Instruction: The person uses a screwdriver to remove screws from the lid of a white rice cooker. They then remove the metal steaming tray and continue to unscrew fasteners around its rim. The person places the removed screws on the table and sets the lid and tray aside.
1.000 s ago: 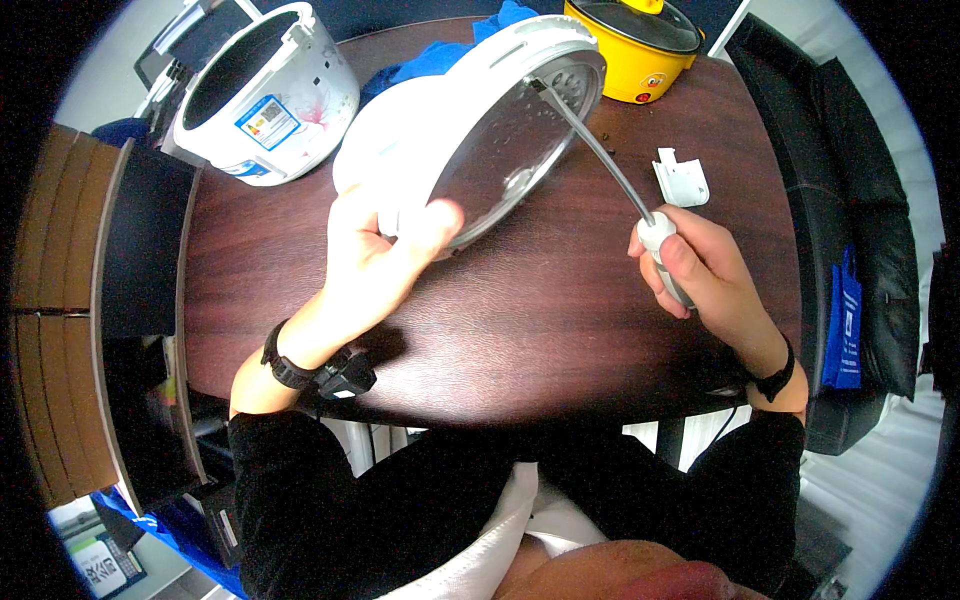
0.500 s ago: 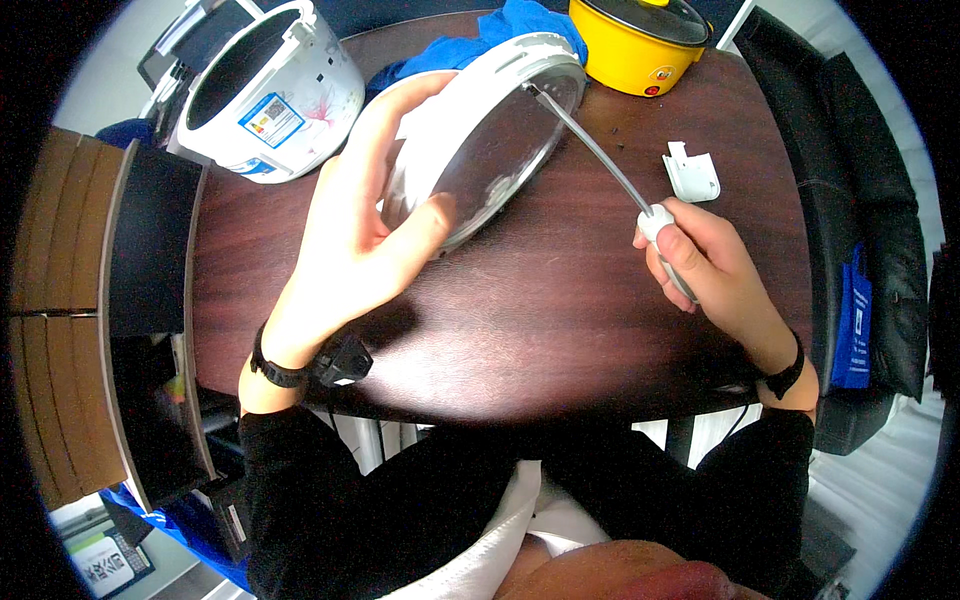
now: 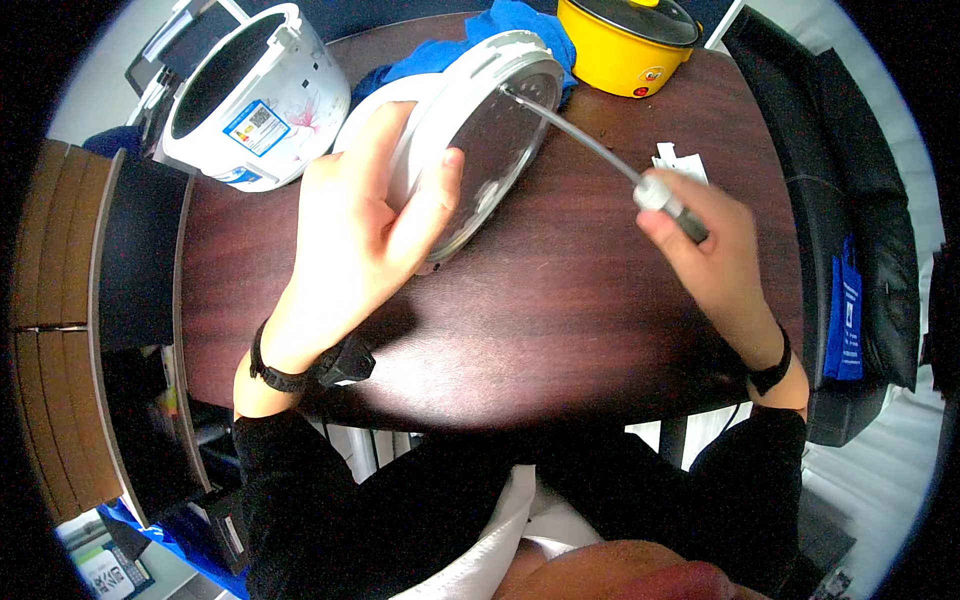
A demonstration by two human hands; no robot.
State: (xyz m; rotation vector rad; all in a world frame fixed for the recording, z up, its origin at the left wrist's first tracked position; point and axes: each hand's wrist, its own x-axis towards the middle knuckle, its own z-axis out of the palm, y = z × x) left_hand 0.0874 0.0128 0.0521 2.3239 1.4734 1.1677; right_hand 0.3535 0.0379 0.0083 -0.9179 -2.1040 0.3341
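My left hand (image 3: 345, 235) grips a white rice cooker lid (image 3: 425, 125), its fingers behind and its thumb along the near rim. The lid is tilted up so that its dark, shiny inner face shows. My right hand (image 3: 722, 245) is closed round the pale-and-grey handle of a screwdriver (image 3: 585, 140). The long metal shaft reaches left, and its tip meets the far part of the lid's rim; whether it sits in a screw is too small to tell. Just beyond my right hand lies a small white plastic piece (image 3: 685, 163), partly covered by the fingers.
At the back left stands the white rice cooker body (image 3: 315, 100), open on top. A blue cloth (image 3: 450, 48) lies behind the lid. The yellow electric pot (image 3: 610, 60) stands at the back right. Dark wood table (image 3: 560, 330), black sofa at right.
My right hand has shifted up and changed its grip on the screwdriver handle, and is slightly blurred. The tip stays at the lid's rim. The lid appears a little further left and more tilted.
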